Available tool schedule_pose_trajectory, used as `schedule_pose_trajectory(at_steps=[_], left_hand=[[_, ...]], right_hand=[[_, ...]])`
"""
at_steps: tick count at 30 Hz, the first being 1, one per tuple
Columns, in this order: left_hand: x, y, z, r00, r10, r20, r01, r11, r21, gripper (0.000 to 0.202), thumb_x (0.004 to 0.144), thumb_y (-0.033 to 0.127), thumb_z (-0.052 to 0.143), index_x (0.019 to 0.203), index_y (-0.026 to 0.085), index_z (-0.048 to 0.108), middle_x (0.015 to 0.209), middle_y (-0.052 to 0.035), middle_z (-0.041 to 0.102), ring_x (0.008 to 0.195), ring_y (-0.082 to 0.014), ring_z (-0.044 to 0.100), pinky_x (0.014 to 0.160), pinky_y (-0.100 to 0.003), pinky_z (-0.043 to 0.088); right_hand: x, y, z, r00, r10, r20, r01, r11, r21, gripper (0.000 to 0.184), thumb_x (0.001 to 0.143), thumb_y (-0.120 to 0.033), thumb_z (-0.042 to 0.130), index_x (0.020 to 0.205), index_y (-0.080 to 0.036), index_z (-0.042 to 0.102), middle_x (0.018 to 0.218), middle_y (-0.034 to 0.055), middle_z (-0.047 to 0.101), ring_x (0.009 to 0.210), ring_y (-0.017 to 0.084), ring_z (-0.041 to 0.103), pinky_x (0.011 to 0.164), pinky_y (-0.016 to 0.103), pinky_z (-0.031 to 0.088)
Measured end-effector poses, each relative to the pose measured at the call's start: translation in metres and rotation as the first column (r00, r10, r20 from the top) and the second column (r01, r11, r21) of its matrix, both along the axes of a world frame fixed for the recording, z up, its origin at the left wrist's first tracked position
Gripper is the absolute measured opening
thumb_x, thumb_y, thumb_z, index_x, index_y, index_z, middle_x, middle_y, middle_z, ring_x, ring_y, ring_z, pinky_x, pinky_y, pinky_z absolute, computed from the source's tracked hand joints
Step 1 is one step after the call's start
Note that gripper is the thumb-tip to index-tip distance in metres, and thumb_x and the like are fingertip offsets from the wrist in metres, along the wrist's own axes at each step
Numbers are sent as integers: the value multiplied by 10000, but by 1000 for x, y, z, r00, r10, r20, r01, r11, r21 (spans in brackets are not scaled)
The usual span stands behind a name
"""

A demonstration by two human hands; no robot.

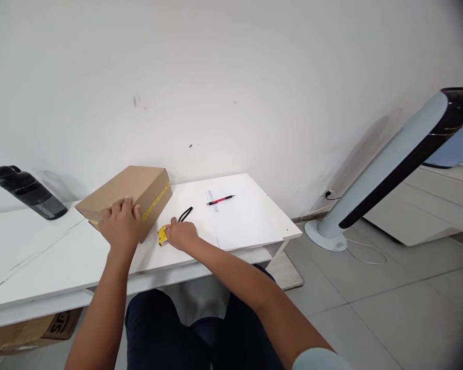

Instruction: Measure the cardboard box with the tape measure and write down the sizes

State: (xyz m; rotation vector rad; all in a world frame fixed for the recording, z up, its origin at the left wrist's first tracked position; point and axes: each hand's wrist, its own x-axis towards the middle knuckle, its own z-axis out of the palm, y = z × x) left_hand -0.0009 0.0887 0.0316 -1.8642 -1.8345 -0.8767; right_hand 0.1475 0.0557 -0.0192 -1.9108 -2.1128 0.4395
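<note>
A brown cardboard box (125, 187) sits on the left part of the white desk, with a yellow printed strip along its right side. My left hand (120, 221) holds the box at its near edge, fingers bent over the top. Just right of the box, my right hand (180, 234) is closed around a yellow tape measure (162, 235) low over the desk or on it; I cannot tell which. A black wrist strap (185, 214) sticks out behind that hand. Farther right, a red and black pen (220, 200) lies on a white sheet of paper (243, 221).
A dark water bottle (30, 192) stands at the desk's left back. The white desk (31, 257) meets the wall behind. On the floor to the right is a tall tower fan (389, 169) with a cord. Another cardboard box (34, 329) lies below the desk.
</note>
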Motion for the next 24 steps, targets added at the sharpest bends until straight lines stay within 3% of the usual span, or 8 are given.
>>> schedule_pose_trajectory(at_steps=[5,8,11,12,14,17,20,24], left_hand=[[-20,11,4,996,-84,-15,84,996,-24,513,1003,446,367,1375,180,601,1411,-159,607,1285,-414,493,959,-549,423],[-25,3,5,986,-157,-61,160,986,49,551,1001,442,395,1474,175,490,1498,-189,523,1395,-420,431,1109,-628,303],[10,-18,-9,958,-277,-75,284,952,110,630,967,449,488,1538,204,386,1600,-164,400,1526,-396,259,1209,-646,164],[31,-25,-18,909,-405,-95,409,912,28,614,965,451,494,1526,218,403,1578,-148,441,1518,-369,296,1215,-621,201],[79,-31,-38,715,-695,-80,655,705,-272,611,970,509,477,1503,214,437,1575,-134,453,1488,-313,380,1205,-520,312],[140,-19,-67,603,-795,70,697,482,-530,911,885,664,560,1571,123,303,1666,-182,239,1541,-335,260,1222,-498,307],[157,6,-85,641,-748,174,656,416,-630,1087,847,754,533,1602,67,162,1677,-232,115,1568,-363,118,1252,-543,195],[130,27,-93,627,-751,210,655,361,-665,1362,666,911,563,1619,88,45,1677,-241,-54,1555,-420,-80,1244,-604,93]], right_hand=[[50,-3,15,997,-77,31,72,990,124,717,1035,-539,314,1613,-132,201,1087,212,727,947,343,725,782,431,553],[117,3,11,972,-207,115,170,948,268,583,1053,-290,293,1617,-154,232,1344,248,616,1112,336,661,899,437,520],[182,18,-10,960,-137,243,72,963,259,735,909,-1,373,1612,-182,256,1592,200,408,1371,343,488,1071,475,419],[198,24,-17,955,-132,264,65,967,246,753,876,35,386,1594,-174,297,1621,187,369,1441,343,410,1123,495,364],[221,36,-28,943,-127,307,60,974,219,676,866,47,397,1520,-121,414,1611,206,383,1492,348,330,1170,535,284],[237,50,-33,920,-93,380,17,980,198,421,943,-24,370,1295,-57,599,1391,254,603,1390,336,462,1185,536,245],[240,51,-34,905,-9,426,-78,980,185,352,1014,-114,333,1156,-86,654,1196,193,708,1234,280,580,1209,471,212],[234,34,-44,921,0,389,-91,973,214,366,1052,-182,292,1158,-110,635,1198,161,705,1174,262,601,1157,433,289]])
